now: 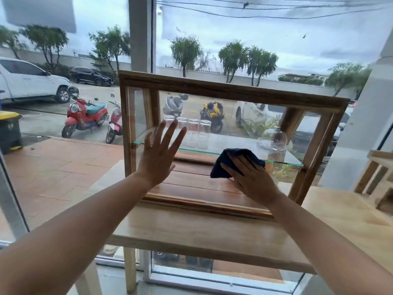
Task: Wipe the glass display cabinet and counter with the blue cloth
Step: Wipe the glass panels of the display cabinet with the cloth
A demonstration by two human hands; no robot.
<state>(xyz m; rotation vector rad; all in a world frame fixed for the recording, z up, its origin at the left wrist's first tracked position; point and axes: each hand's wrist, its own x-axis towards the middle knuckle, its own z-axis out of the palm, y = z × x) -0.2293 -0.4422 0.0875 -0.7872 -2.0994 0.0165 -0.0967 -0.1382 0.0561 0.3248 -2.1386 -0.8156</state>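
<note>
1. Standing on the wooden counter [212, 228], the cabinet [223, 90] fills the head view, with the window behind it.
2. Spread flat, the left hand [158, 155] lies against the cabinet's front glass, fingers apart.
3. Right hand [253, 179] presses the blue cloth [229, 160] flat on that glass, lower right.
4. Glass jars [191, 133] stand on the cabinet's glass shelf [234, 145].

One head-worn view looks forward and slightly down at the front of the cabinet [231, 90], from close in at arm's reach. The counter [191, 233] spreads below the cabinet, and a street window [265, 39] lies behind it.
</note>
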